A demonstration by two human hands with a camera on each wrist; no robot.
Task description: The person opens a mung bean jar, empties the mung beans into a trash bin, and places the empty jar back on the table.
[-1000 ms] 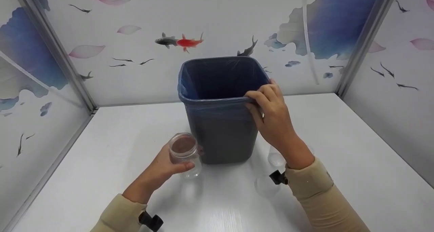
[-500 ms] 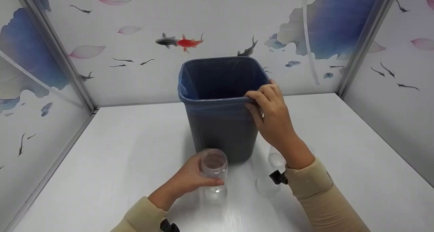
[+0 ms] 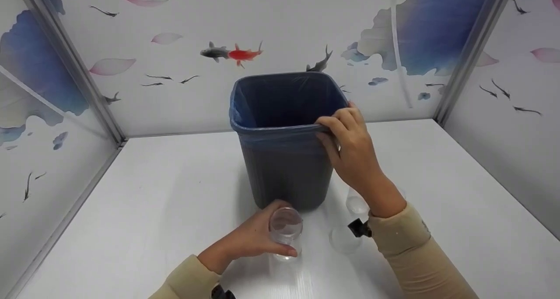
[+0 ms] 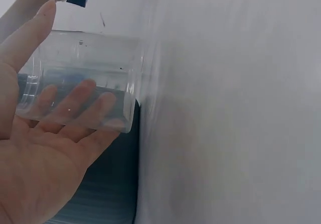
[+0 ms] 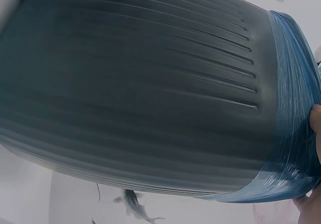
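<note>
In the head view my left hand [image 3: 256, 235] is wrapped around a clear plastic jar [image 3: 286, 227], upright with its mouth facing up. The thumb crosses its near side, and the fingers show through the clear wall in the left wrist view. The jar's base is right at the white tabletop, in front of a grey trash can [image 3: 288, 172]. A blue bag [image 5: 293, 108] lines the can and folds over its rim. My right hand [image 3: 350, 141] grips the can's near right rim, thumb outside and fingers over the edge.
A clear round piece [image 3: 344, 240] lies on the table [image 3: 175, 194] right of the jar. Another clear container [image 3: 356, 203] is partly hidden by the right forearm. Walls printed with fish [image 3: 243, 55] and petals enclose the table on three sides.
My left hand has carried the jar rightward and toward me, from the can's left front down to the tabletop before it. The right hand and the trash can have stayed in place.
</note>
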